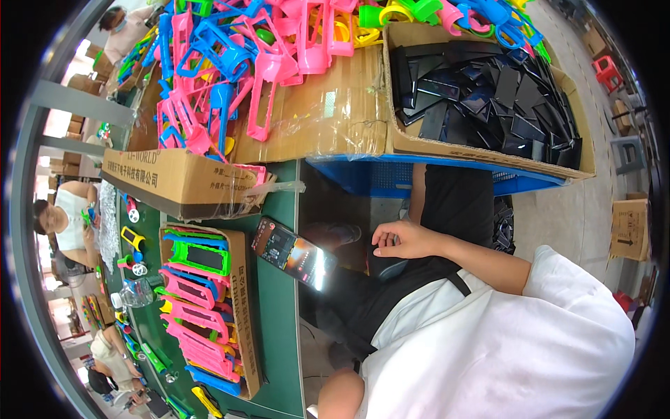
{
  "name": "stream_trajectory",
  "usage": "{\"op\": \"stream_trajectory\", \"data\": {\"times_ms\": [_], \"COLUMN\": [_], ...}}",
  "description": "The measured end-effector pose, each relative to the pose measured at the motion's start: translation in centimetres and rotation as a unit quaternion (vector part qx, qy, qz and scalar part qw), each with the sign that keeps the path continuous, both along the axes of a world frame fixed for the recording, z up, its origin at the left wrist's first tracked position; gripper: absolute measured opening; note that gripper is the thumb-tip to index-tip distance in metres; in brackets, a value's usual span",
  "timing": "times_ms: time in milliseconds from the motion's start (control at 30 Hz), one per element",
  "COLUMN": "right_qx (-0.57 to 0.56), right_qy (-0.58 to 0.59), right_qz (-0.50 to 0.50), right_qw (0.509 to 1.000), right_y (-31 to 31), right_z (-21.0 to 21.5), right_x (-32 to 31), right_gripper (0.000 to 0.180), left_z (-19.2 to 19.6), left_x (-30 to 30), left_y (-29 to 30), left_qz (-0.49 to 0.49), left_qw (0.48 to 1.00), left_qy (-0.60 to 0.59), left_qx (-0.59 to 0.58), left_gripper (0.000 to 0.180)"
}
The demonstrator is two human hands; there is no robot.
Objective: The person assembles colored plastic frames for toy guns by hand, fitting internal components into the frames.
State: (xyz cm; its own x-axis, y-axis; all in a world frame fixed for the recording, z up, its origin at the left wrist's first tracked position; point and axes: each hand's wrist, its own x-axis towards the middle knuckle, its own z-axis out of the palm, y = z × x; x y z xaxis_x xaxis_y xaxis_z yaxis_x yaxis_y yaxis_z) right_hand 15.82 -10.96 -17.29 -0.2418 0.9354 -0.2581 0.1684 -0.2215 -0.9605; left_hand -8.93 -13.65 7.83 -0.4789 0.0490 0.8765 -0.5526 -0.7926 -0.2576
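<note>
My right hand (408,239) hovers over or rests on my dark trousers (447,209), its fingers curled inward with nothing visible in them. My left arm (340,396) shows only in part at the lower edge, and its hand is out of the picture. Left of my right hand, a smartphone (293,253) with a lit screen lies at the edge of the green table (283,335), partly jutting past it. Beside the phone, a cardboard box (246,314) holds rows of pink, green, blue and yellow plastic frames (199,258).
A large heap of coloured plastic frames (272,63) fills the top. An open carton (488,150) of black glossy panels (481,98) stands over a blue crate (391,178). A clear bottle (136,293) lies on the table. Several people sit across at the left.
</note>
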Motion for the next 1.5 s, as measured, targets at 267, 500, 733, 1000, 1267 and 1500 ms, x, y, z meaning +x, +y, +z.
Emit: {"op": "stream_trajectory", "data": {"times_ms": [267, 500, 733, 1000, 1267, 1500], "right_qx": [0.009, 0.016, 0.058, 0.225, 0.276, 0.253], "right_qy": [0.016, -0.036, -0.060, 0.016, -0.577, -0.576], "right_qz": [0.006, 0.023, 0.044, 0.081, 0.000, 0.009], "right_qw": [1.000, 0.999, 0.995, 0.971, 0.769, 0.777], "right_y": [0.0, -0.5, -0.8, -0.1, 6.8, 8.7], "right_z": [2.3, 3.8, 6.3, 23.5, 24.6, 23.0], "right_x": [0.7, 2.5, 4.8, 12.4, 16.4, 16.1], "right_gripper": [0.030, 0.030, 0.028, 0.013, 0.030, 0.028], "left_z": [0.7, 1.8, 2.5, -1.2, -12.0, -11.1], "left_x": [0.7, 1.2, 2.4, 7.7, 18.1, 17.8], "left_y": [1.6, 2.7, 4.3, 12.5, 29.9, 29.1], "left_qz": [-0.148, -0.250, -0.335, 0.079, 0.639, 0.578], "left_qw": [0.984, 0.949, 0.899, 0.753, 0.429, 0.393], "left_qy": [0.095, 0.188, 0.273, 0.333, 0.532, 0.580], "left_qx": [-0.010, -0.038, -0.074, -0.562, -0.352, -0.418], "left_gripper": [0.015, 0.014, 0.014, 0.020, 0.058, 0.027]}}
